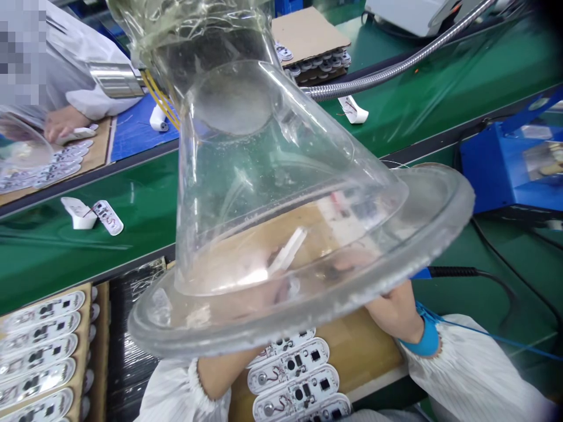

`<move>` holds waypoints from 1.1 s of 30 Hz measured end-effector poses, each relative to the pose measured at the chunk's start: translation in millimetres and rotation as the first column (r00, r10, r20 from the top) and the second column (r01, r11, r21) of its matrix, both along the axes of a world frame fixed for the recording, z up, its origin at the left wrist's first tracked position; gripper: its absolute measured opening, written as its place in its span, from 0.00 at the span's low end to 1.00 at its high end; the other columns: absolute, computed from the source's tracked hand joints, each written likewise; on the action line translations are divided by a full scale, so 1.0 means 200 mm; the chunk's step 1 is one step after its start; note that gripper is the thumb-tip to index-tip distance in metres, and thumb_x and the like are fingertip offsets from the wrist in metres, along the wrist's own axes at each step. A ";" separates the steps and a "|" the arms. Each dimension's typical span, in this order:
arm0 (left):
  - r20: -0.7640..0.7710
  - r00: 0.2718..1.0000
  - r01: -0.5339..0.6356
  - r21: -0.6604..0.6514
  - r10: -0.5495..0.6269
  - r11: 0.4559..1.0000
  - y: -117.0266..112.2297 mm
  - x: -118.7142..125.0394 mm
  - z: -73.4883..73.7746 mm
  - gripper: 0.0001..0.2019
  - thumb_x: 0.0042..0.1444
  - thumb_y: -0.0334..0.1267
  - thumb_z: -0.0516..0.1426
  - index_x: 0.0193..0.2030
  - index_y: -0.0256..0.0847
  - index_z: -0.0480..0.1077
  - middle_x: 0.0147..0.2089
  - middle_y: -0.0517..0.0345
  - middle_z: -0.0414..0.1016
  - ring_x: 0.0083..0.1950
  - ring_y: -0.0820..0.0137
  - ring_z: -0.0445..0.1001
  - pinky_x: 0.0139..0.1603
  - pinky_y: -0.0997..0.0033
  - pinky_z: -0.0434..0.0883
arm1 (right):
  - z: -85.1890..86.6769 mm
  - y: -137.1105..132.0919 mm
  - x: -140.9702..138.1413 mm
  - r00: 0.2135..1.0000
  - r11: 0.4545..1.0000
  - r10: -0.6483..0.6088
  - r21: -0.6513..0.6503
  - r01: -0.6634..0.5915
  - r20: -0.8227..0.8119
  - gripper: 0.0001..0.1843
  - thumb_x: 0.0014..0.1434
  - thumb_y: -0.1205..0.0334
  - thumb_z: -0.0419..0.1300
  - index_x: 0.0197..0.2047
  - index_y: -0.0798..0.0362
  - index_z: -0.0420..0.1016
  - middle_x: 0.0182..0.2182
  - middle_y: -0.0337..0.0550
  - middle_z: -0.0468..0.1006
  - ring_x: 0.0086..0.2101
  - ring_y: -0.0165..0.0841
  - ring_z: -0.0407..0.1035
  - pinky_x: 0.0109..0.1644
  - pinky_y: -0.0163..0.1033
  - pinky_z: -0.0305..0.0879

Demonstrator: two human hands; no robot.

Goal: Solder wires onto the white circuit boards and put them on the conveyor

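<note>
A clear, cone-shaped plastic fume hood (pixel 281 146) hangs between the camera and my hands, so both are seen partly blurred through it. Behind its rim my left hand (pixel 259 287) is closed around a narrow white plastic housing (pixel 288 251), which tilts up to the right. My right hand (pixel 389 302), with a blue band on the wrist, grips a soldering iron; its blue handle end (pixel 422 273) and black cord stick out to the right, while its tip is not clear. Below my hands, white housings with circuit boards (pixel 292 375) lie in a row on brown cardboard.
More filled housings (pixel 41 351) lie on cardboard layers at left. On the green conveyor (pixel 145 205) sit a housing with its board (pixel 92 215) and another white housing (pixel 353 110). A metal flexible hose (pixel 396 67) crosses above. A blue stand (pixel 497 164) is at right. A co-worker's hand (pixel 65 123) works opposite.
</note>
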State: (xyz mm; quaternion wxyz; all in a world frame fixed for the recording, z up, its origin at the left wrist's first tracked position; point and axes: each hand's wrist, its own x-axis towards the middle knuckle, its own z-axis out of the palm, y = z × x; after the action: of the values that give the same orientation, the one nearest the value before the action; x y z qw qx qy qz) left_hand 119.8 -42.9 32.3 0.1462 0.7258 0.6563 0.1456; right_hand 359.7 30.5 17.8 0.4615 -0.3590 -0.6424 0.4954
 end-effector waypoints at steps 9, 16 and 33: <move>-0.052 0.998 0.026 0.022 -0.025 0.999 0.01 0.01 0.01 0.12 0.67 0.38 0.57 0.53 0.56 0.79 0.72 0.53 0.69 0.67 0.42 0.72 0.58 0.33 0.76 | -0.03 0.00 0.01 0.999 0.999 0.037 -0.002 -0.037 -0.015 0.06 0.67 0.64 0.65 0.45 0.46 0.84 0.37 0.42 0.86 0.35 0.37 0.81 0.39 0.39 0.78; -0.015 0.999 0.039 0.045 -0.038 0.998 0.01 0.02 0.01 0.10 0.70 0.35 0.55 0.49 0.48 0.77 0.69 0.47 0.69 0.68 0.47 0.71 0.61 0.37 0.76 | -0.05 0.00 0.03 0.999 0.999 -0.032 0.025 0.032 0.003 0.12 0.65 0.71 0.65 0.45 0.44 0.84 0.29 0.37 0.79 0.27 0.33 0.73 0.31 0.38 0.71; 0.251 0.967 -0.053 0.023 0.046 0.998 -0.02 -0.05 0.01 0.09 0.73 0.42 0.53 0.51 0.47 0.74 0.66 0.44 0.71 0.70 0.54 0.70 0.61 0.49 0.77 | -0.04 0.01 0.05 0.990 0.993 -0.102 -0.071 0.096 -0.094 0.11 0.65 0.70 0.64 0.43 0.44 0.85 0.30 0.37 0.78 0.28 0.32 0.70 0.32 0.36 0.68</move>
State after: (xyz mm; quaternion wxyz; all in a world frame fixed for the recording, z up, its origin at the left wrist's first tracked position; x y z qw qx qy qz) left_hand 109.4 -47.2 34.0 0.2137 0.6871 0.6481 0.2493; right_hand 369.4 31.9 9.6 0.5040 -0.3812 -0.5837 0.5099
